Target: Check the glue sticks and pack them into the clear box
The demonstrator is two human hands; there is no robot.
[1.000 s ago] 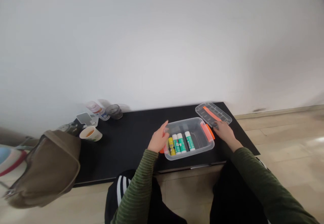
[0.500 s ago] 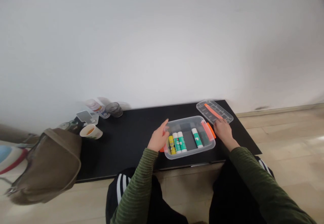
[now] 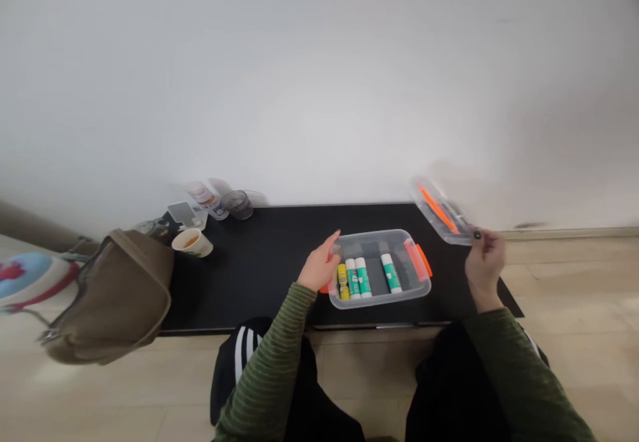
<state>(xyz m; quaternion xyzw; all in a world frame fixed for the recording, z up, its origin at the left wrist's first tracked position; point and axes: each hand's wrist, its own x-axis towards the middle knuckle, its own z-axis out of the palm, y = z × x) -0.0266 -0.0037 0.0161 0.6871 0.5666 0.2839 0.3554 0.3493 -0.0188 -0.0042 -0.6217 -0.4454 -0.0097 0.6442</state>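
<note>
A clear plastic box (image 3: 379, 237) with orange latches sits on a low black table (image 3: 279, 269) in front of me. Several glue sticks (image 3: 355, 277) lie side by side in it, one yellow and the others green and white. My left hand (image 3: 322, 267) rests against the box's left end, fingers curled on its rim. My right hand (image 3: 483, 255) is closed on the near edge of the clear lid (image 3: 440, 212) with an orange handle, holding it tilted in the air to the right of the box.
At the table's back left stand a paper cup (image 3: 192, 243) of brown drink, a tipped bottle (image 3: 206, 199), a dark glass jar (image 3: 236, 204) and a small device (image 3: 182, 214). An olive bag (image 3: 114, 295) hangs over the left edge. The wall runs close behind.
My right hand has lifted the lid off the table and raised it, tilted, to the right. One glue stick slid right inside the box. My left hand stays on the box.
</note>
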